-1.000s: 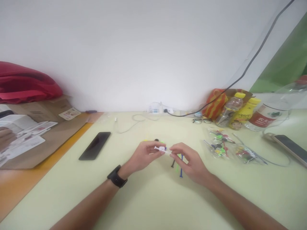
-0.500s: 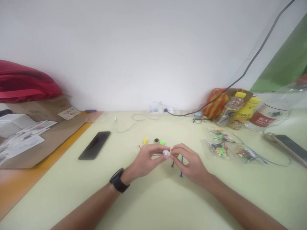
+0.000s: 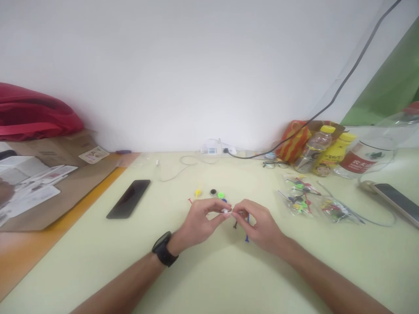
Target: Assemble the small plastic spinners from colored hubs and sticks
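Our left hand (image 3: pixel 199 221) and right hand (image 3: pixel 258 221) both pinch the white piece (image 3: pixel 225 211), its long axis running sideways between them.

Phone (image 3: pixel 128 199) left of left hand (image 3: pixel 200 221), bagged parts (image 3: pixel 298 198) right of right hand (image 3: pixel 259 221), bottles (image 3: pixel 314 150) behind them

A plain white wall (image 3: pixel 163 78) fills the upper half of the view, its lower middle paler than its upper corners. A pale yellow-green tabletop (image 3: pixel 98 270) runs up to its foot, with an orange surface (image 3: pixel 39 255) along the left side. At the far right a green panel (image 3: pixel 386 83) slants across the wall; its material is unclear. A dark cable (image 3: pixel 347 78) descends from the upper right toward the wall's foot. The light is soft and diffuse.
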The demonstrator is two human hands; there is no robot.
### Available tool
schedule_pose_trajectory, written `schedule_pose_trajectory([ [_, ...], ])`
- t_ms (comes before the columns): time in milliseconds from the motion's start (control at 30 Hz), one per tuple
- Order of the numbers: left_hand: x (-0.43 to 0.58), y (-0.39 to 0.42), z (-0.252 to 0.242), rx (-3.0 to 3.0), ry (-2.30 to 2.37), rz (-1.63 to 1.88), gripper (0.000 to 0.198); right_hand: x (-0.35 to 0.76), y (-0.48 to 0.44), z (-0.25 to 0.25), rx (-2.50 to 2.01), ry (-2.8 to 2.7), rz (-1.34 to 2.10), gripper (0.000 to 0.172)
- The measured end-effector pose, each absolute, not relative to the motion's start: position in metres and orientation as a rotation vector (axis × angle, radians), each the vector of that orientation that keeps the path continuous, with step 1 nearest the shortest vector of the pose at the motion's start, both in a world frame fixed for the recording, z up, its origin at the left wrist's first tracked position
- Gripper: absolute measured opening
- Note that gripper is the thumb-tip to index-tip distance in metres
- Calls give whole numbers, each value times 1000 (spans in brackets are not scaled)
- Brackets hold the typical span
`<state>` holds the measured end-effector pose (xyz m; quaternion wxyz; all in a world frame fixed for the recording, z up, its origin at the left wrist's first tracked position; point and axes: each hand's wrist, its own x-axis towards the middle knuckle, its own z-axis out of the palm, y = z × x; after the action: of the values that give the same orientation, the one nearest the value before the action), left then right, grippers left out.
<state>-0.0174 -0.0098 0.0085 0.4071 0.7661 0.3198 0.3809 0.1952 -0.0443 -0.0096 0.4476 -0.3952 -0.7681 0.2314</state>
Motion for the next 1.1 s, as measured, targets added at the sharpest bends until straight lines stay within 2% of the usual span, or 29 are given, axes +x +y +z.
schedule_pose_trajectory([
  [200, -15, -10, 9, 1729, 746, 961, 27, 197, -43, -2, -995, -1797, 750, 11],
  [467, -21, -4, 20, 1556, 609, 826, 20, 202, -36, 2, -942, -1676, 970, 12],
  [567, -21, -2, 20, 1505, 588, 809, 18, 202, -35, -2, -941, -1683, 933, 13],
  [733, -19, -2, 17, 1401, 621, 846, 20, 204, -35, -12, -1068, -1693, 560, 31],
  [900, -18, -2, 15, 1410, 656, 877, 14, 202, -41, -15, -949, -1714, 599, 48],
  [1100, -17, -3, 15, 1401, 679, 894, 18, 196, -42, -19, -910, -1658, 618, 64],
])
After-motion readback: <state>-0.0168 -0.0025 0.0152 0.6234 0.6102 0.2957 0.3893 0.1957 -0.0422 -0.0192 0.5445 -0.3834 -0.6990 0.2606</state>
